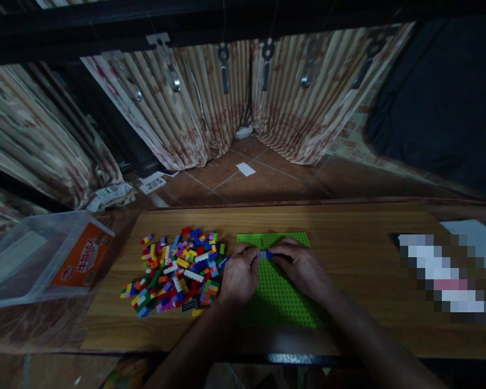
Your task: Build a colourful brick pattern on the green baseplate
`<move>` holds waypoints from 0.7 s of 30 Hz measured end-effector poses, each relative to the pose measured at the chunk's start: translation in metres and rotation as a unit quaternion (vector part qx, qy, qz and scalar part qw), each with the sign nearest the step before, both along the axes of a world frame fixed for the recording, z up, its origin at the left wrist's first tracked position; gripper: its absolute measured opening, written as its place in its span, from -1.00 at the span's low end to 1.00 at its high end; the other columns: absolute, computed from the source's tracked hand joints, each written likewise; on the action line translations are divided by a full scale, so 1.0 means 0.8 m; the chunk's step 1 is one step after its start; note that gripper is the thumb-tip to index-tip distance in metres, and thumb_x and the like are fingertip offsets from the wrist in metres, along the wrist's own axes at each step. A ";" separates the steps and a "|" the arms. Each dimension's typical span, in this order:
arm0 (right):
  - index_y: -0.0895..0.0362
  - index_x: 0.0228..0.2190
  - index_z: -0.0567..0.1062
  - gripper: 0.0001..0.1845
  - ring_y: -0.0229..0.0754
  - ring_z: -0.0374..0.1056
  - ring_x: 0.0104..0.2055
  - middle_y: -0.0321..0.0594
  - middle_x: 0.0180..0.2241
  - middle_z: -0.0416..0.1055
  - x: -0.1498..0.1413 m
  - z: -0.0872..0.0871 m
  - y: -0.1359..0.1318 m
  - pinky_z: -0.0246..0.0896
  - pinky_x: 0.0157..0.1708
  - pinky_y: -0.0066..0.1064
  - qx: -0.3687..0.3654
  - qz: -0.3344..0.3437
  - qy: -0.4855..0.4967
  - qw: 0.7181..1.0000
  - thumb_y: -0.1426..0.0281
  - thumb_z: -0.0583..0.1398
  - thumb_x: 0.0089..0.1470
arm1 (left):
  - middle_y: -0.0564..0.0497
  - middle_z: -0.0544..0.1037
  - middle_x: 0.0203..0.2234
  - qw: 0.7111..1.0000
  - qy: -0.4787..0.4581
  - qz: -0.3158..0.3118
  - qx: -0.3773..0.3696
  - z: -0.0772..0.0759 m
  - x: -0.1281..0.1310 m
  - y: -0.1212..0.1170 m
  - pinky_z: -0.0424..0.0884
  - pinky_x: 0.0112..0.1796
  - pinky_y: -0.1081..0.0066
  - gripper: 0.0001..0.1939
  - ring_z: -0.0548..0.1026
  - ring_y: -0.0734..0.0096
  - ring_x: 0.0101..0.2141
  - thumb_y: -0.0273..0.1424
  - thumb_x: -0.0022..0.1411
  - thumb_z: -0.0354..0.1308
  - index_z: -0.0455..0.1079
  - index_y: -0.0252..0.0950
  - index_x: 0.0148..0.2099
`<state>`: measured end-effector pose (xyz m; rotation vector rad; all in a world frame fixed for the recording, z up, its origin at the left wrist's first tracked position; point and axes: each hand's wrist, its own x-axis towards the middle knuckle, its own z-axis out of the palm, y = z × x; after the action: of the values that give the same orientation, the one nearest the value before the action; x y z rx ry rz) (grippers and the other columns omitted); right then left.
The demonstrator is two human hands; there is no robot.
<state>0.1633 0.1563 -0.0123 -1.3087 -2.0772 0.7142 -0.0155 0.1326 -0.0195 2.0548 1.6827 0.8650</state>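
Above the upper part of a green studded baseplate (281,302), both hands meet at a small row of toy building bricks (263,254), light blue-grey and dark blue. My left hand (241,275) is closed, its thumb and fingers pinching the row's left end. From the other side, my right hand (302,265) pinches the dark blue end. The fingers hide part of the bricks, and I cannot tell whether they touch the baseplate. Just left of my left hand lies a spread pile of loose, many-coloured bricks (182,263).
The wooden table (360,270) carries all this. A clear plastic box (36,254) with an orange label stands at the left. At the right edge is a pixelated object (441,275) beside a pale sheet (480,237). Striped curtains (210,113) hang beyond the tiled floor.
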 end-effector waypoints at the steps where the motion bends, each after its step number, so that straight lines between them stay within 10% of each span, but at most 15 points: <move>1: 0.02 -0.30 0.58 -0.81 -0.18 0.37 -0.24 -0.25 -0.30 0.45 0.000 0.000 0.000 0.27 -0.17 -0.32 -0.003 0.000 0.001 1.000 0.48 0.19 0.09 | -0.06 0.48 -0.22 1.000 0.000 0.001 0.000 0.000 0.000 0.000 0.46 -0.15 0.39 -0.78 0.50 0.38 -0.26 -0.51 0.23 0.08 0.49 -0.27 -0.12; 21: 0.04 -0.29 0.60 -0.83 -0.18 0.40 -0.26 -0.23 -0.31 0.46 -0.004 -0.003 0.004 0.29 -0.18 -0.30 -0.024 -0.042 0.014 0.999 0.45 0.21 0.06 | -0.04 0.49 -0.24 1.000 0.009 0.015 -0.014 0.004 0.005 0.002 0.42 -0.12 0.40 -0.78 0.49 0.37 -0.23 -0.48 0.26 0.04 0.48 -0.23 -0.12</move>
<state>0.1600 0.1592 -0.0148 -1.3947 -1.9825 0.7449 -0.0113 0.1340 -0.0166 2.0295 1.7306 0.8291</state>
